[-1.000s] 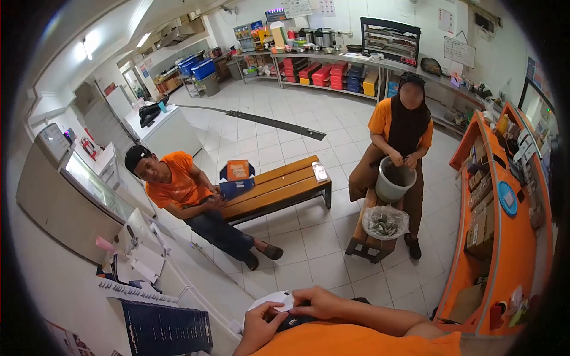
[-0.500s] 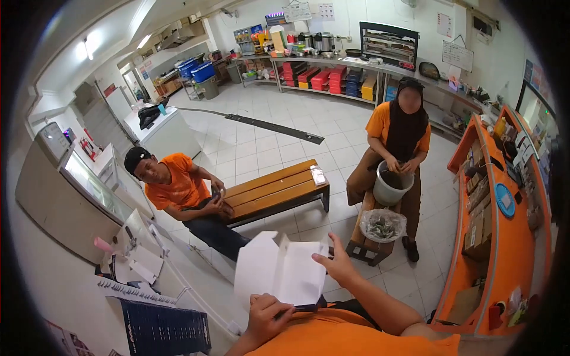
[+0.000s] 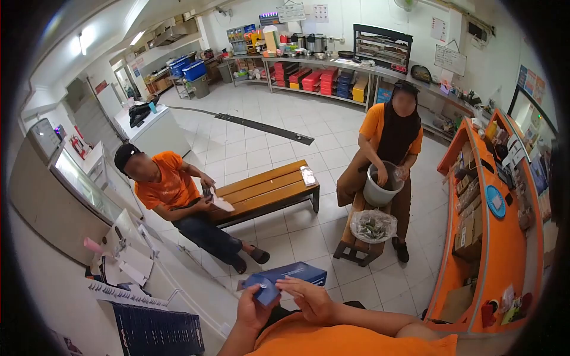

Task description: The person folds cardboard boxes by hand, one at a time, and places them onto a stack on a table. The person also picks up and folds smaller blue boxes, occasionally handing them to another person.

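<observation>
A dark blue cardboard box (image 3: 300, 273) is in front of my body, folded into a long shape with its printed outside showing. My left hand (image 3: 255, 310) grips its near left end, thumb on the blue face. My right hand (image 3: 310, 301) lies against the near side of the box, fingers stretched out. The inside of the box is hidden. At the lower left hangs a stack of dark blue flat cartons (image 3: 157, 332).
One person sits on a wooden bench (image 3: 267, 188) at left, holding a pale sheet (image 3: 222, 203). Another person reaches into a white bucket (image 3: 381, 194) beside a plastic bag of greenish contents (image 3: 374, 226). An orange shelf counter (image 3: 512, 261) stands at right, a white surface (image 3: 193, 296) at left.
The white, opened-out carton has become a folded box with its blue side showing. Both hands have shifted on it. The seated person now holds a pale sheet.
</observation>
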A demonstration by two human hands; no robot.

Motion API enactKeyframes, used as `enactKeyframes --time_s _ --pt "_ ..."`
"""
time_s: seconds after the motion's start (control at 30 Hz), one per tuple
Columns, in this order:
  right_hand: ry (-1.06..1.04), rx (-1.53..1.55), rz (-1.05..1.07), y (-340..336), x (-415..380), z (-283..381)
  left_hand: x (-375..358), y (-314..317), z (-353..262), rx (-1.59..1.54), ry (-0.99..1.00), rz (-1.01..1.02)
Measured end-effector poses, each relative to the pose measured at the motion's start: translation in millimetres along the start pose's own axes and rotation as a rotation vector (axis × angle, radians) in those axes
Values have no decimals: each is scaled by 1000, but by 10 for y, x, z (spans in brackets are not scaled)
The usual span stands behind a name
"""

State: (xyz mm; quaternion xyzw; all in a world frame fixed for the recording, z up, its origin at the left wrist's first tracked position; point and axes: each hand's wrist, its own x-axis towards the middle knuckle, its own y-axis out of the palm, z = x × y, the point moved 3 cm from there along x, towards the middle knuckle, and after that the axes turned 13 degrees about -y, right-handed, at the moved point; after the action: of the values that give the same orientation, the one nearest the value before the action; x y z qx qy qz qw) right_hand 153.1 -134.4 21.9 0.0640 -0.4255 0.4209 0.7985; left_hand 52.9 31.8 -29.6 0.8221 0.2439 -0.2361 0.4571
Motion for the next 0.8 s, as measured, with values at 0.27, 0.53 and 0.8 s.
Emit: enactKeyframes --time_s 0.27,0.53,0.8 --pt "50 -288 82 157 96 -46 85 -258 322 134 220 186" --pt "-108 61 112 255 92 -180 -59 -98 247 -50 64 334" --pt "-93 -112 62 246 -27 -210 140 -427 296 41 131 156"
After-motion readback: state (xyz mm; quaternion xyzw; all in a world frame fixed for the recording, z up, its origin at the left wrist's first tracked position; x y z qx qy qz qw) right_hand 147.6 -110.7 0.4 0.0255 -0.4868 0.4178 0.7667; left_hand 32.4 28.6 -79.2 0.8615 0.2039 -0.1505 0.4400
